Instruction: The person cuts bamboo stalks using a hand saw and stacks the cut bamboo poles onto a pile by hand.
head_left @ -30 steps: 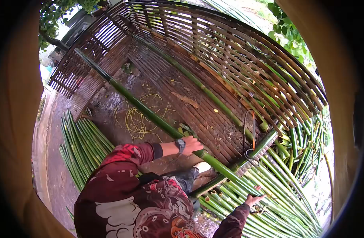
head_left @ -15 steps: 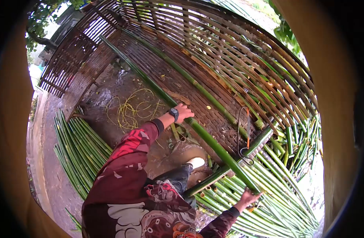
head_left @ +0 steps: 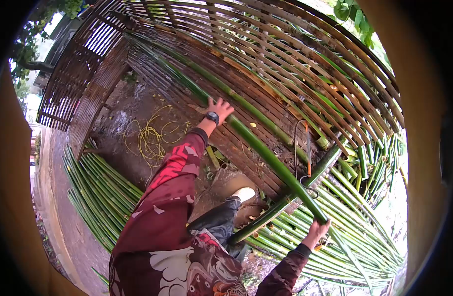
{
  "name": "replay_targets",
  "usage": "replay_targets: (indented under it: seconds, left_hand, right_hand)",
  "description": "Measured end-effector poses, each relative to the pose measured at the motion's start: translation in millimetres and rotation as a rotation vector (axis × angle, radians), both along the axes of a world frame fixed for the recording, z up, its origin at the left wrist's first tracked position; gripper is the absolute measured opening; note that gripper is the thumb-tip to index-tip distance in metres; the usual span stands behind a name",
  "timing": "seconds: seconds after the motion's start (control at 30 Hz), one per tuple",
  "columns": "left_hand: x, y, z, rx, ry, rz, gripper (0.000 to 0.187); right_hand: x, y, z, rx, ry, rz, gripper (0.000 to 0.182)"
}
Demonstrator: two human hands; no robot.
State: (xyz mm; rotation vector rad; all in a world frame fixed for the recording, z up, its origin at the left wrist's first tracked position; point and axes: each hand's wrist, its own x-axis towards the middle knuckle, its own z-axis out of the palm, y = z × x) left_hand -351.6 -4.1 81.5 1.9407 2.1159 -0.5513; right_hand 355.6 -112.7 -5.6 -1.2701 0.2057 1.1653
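A long green bamboo pole (head_left: 262, 149) lies slantwise over the slatted bamboo bench and a bamboo crossbar (head_left: 256, 229). My left hand (head_left: 219, 109), with a watch at the wrist, rests on the pole with its fingers spread. Near the pole's close end, my right hand (head_left: 319, 230) has its fingers wrapped around it. A thin-framed saw with an orange part (head_left: 309, 169) stands beside the pole by the crossbar. Another green pole (head_left: 258, 117) lies further back on the bench, roughly parallel to the first.
A slatted backrest (head_left: 266, 45) curves along the far side. Bundled green bamboo poles (head_left: 103, 195) lie at left, and more cut poles (head_left: 355, 232) fan out at lower right. Tangled yellow strapping (head_left: 150, 140) lies on the dirt floor. My foot (head_left: 244, 193) is beside the bench.
My left hand has loosened from a wrapped grip to spread fingers on the pole. The right hand still holds the near end, and the view has shifted slightly.
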Motion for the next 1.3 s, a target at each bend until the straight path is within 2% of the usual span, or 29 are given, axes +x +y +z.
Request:
replay_targets:
  seconds: [0.03, 0.07, 0.1, 0.13, 0.17, 0.2, 0.23, 0.27, 0.3, 0.37, 0.43, 0.47, 0.5, 0.57, 0.6, 0.67, 0.7, 0.77, 0.83, 0.87, 0.93, 0.97, 1.03, 1.1, 1.13, 1.17, 1.23, 1.3]
  left_hand:
    - [-3, 4, 5, 0.007, -0.015, 0.159, 0.07]
    - [-21, 11, -21, 0.054, 0.043, 0.261, 0.071]
    - [-25, 15, -25, 0.064, 0.03, 0.276, 0.07]
    - [-27, 18, -35, 0.121, 0.042, 0.22, 0.043]
    - [-23, 28, -36, 0.15, 0.046, 0.224, 0.053]
    - [-10, 39, -21, 0.058, 0.117, 0.269, 0.051]
    - [-16, 41, -60, 0.2, 0.138, 0.261, 0.062]
    - [16, 39, -22, 0.089, 0.149, 0.154, 0.082]
    - [46, 37, -4, 0.067, 0.127, 0.003, 0.1]
    - [117, 29, 5, 0.042, -0.075, -0.3, 0.103]
    - [183, 16, 2, 0.026, -0.285, -0.411, 0.1]
    - [207, 17, -15, 0.018, -0.325, -0.423, 0.097]
    - [221, 17, -39, 0.135, -0.358, -0.442, 0.075]
    - [235, 35, -72, 0.131, -0.345, -0.388, 0.05]
    - [233, 36, -81, 0.323, -0.459, -0.398, 0.034]
    - [232, 42, -88, 0.321, -0.53, -0.364, 0.036]
    - [232, 43, -86, 0.347, -0.551, -0.364, 0.036]
    - [233, 49, -86, 0.352, -0.542, -0.363, 0.036]
    - [234, 48, -87, 0.333, -0.514, -0.344, 0.037]
    - [234, 49, -88, 0.348, -0.533, -0.345, 0.037]
    - [230, 49, -87, 0.358, -0.547, -0.348, 0.038]
    - [229, 50, -87, 0.36, -0.554, -0.353, 0.038]
    - [229, 56, -77, 0.367, -0.561, -0.352, 0.037]
    - [231, 57, -69, 0.362, -0.549, -0.36, 0.037]
    - [231, 59, -67, 0.323, -0.549, -0.353, 0.037]
    - [231, 58, -66, 0.322, -0.549, -0.357, 0.037]
    - [230, 59, -61, 0.361, -0.567, -0.355, 0.037]
    - [229, 59, -55, 0.363, -0.557, -0.355, 0.034]
  right_hand:
    - [-10, 5, -13, 0.009, 0.001, 0.015, 0.041]
    - [-21, 13, -16, 0.017, -0.027, -0.024, 0.041]
    - [-36, 24, -20, 0.028, -0.054, -0.067, 0.041]
    - [-45, 35, -16, 0.071, -0.028, 0.034, 0.04]
    - [-45, 41, -4, 0.113, -0.014, 0.116, 0.04]
    - [-20, 39, -42, 0.24, 0.066, 0.212, 0.041]
    - [-20, 44, -47, 0.213, 0.038, 0.134, 0.041]
    - [-20, 49, -51, 0.186, 0.007, 0.056, 0.041]
    - [-21, 53, -53, 0.159, -0.026, -0.019, 0.041]
    - [-34, 66, -49, 0.121, -0.02, -0.107, 0.035]
    - [-39, 67, -55, 0.142, -0.004, -0.101, 0.033]
    - [-41, 68, -50, 0.126, 0.009, -0.122, 0.032]
    - [-44, 70, -45, 0.11, 0.025, -0.135, 0.032]
    - [-52, 61, -34, 0.105, -0.035, 0.004, 0.043]
    - [-58, 57, -23, 0.061, -0.106, 0.079, 0.046]
    - [-73, 48, -5, -0.093, -0.231, 0.192, 0.056]
    - [-76, 41, -8, -0.252, -0.399, 0.356, 0.055]
    - [-112, 15, 2, -0.433, -1.366, 0.852, 0.039]
    - [-135, 10, 14, -0.199, -2.141, 1.161, 0.048]
    - [-144, 15, 21, -0.202, -2.142, 1.161, 0.048]
    - [-158, 22, 26, 0.029, -2.29, 1.329, 0.054]
    - [-162, 20, 23, 0.016, -2.259, 1.346, 0.058]
    - [-165, 30, 18, 0.005, -2.321, 1.335, 0.05]
    - [-171, 44, 23, -0.104, -2.247, 1.511, 0.038]
    - [-168, 51, 25, 0.008, -2.24, 1.587, 0.03]
    - [-169, 55, 27, 0.004, -2.238, 1.585, 0.03]
    - [-171, 58, 24, 0.198, -1.92, 1.789, 0.03]
    - [-170, 49, 32, 0.291, -1.961, 1.714, 0.029]
